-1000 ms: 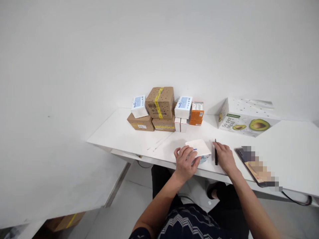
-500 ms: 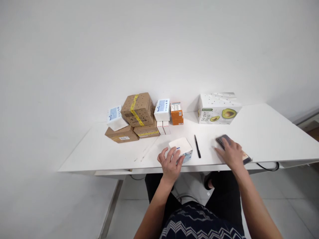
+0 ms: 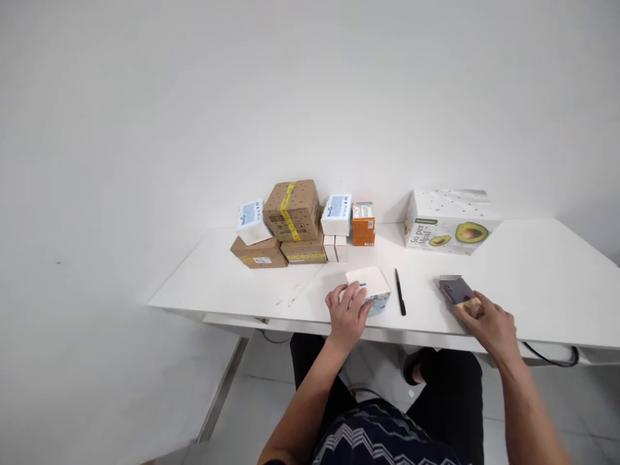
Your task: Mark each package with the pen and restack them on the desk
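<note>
My left hand (image 3: 346,314) rests on the near left corner of a small white box (image 3: 369,281) with a blue patterned side, its fingers curled over the top edge and round the side. At the right, my right hand (image 3: 494,325) grips the near end of a smartphone (image 3: 458,289) between thumb and fingers. The phone has a dark back and a tan patch at the held end; part of it is hidden by the fingers. Between the two hands a black pen (image 3: 400,292) lies on the table.
Cardboard boxes (image 3: 293,210) with yellow tape stand at the back left. White-and-blue packs (image 3: 336,214) rest on top of the stack and beside it. An orange box (image 3: 363,229) and a large avocado-printed carton (image 3: 445,223) stand along the wall on the white table (image 3: 547,284).
My right hand has shifted from lying over the phone to gripping its near end. The left hand stays on the white box. The whole view has swung slightly left.
</note>
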A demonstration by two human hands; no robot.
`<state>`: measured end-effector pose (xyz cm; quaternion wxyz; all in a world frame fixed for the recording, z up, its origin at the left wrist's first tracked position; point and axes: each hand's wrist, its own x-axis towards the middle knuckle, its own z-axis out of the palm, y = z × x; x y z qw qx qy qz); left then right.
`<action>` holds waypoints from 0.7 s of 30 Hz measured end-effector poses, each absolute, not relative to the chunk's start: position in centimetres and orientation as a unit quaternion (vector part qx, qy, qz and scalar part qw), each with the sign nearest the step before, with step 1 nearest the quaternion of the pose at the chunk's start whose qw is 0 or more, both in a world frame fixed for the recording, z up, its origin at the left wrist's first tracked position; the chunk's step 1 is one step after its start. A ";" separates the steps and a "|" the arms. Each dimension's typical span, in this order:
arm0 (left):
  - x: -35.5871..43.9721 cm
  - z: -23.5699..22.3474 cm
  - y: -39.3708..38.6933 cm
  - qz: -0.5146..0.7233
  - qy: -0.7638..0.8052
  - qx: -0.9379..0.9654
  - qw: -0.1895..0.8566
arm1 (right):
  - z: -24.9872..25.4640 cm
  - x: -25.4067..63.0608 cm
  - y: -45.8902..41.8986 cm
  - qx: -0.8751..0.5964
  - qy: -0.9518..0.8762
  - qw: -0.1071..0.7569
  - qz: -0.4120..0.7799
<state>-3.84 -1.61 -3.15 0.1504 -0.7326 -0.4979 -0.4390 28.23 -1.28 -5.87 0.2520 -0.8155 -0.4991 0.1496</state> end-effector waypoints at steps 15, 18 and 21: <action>-3.7 -2.4 -2.6 -0.413 -0.532 -0.727 0.135 | 4.7 14.8 -7.3 -0.273 -0.072 0.464 0.840; -3.7 -2.2 -3.0 -0.399 -0.530 -0.737 0.130 | 4.9 12.3 -6.6 -0.222 -0.078 0.445 0.864; -3.8 -2.8 -3.2 -0.393 -0.535 -0.742 0.095 | 4.8 10.6 -6.1 -0.188 -0.072 0.418 0.886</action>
